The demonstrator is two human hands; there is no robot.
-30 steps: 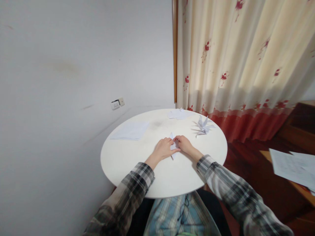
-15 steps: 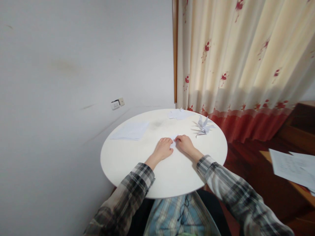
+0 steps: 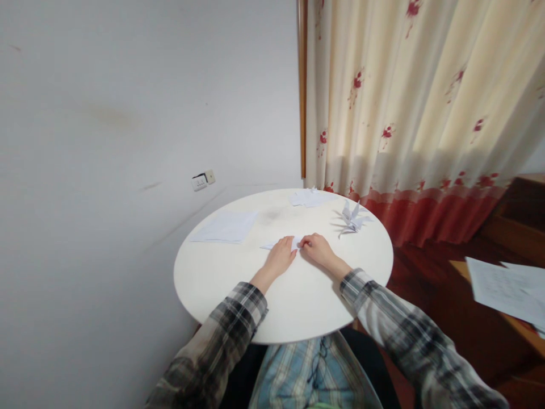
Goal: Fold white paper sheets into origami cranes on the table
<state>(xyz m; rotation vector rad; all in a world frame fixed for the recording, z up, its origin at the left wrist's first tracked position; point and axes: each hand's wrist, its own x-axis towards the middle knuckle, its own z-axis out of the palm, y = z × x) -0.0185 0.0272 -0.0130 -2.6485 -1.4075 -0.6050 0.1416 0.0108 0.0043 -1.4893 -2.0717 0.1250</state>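
Observation:
A small folded sheet of white paper [image 3: 295,243] lies on the white round table [image 3: 289,318], between and under my hands. My left hand [image 3: 280,253] is laid over its middle and holds it against the tabletop, thumb near the right part. A thin tip of the paper shows left of those fingers. With curled fingers, my right hand [image 3: 315,248] pinches the paper's right end. The exact folds are too small to make out, and much of the sheet is hidden beneath my left hand.
Flat white sheets [image 3: 225,227] rest at the table's left. Folded paper cranes [image 3: 352,218] stand at the right, and more paper pieces [image 3: 309,197] lie at the far edge. Beyond are a wall, a curtain [image 3: 395,113] and, at right, printed papers [image 3: 502,287].
The paper has shifted or turned under my hands, so a pointed end now sticks out left of my left hand. My left hand has slid slightly left and its fingers lie flatter.

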